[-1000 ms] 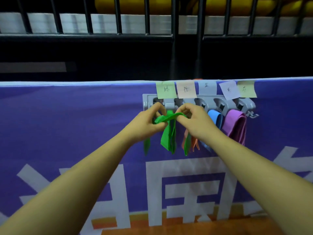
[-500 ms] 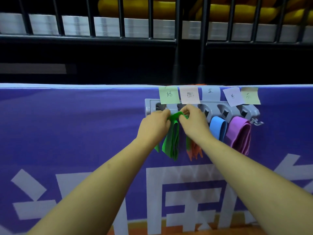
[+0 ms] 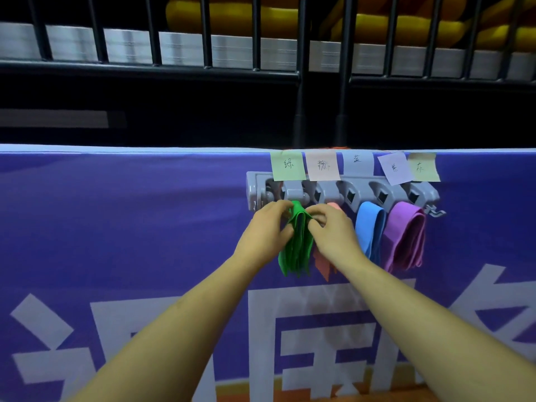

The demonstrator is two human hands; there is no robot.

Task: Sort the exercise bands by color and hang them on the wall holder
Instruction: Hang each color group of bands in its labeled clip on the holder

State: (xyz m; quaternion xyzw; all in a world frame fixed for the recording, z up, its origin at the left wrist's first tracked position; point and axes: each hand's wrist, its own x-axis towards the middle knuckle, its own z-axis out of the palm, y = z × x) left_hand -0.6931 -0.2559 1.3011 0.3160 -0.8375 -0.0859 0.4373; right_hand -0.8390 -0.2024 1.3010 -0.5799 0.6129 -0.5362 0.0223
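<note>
A grey wall holder with a row of hooks is fixed to the purple banner. Coloured sticky notes with handwritten labels sit above each hook. Green bands hang from the hook under the green note. My left hand and my right hand pinch the green bands from either side, just below the hook. Orange-pink bands hang behind my right hand, mostly hidden. A blue band and purple bands hang further right.
The purple banner with large white characters covers the barrier. Black metal railings run above it, with yellow shapes behind. The rightmost hook, under the yellow note, carries nothing.
The green band held stretched between my hands now hangs bunched on the hook. Both hands have closed in on it, just below the hook.
</note>
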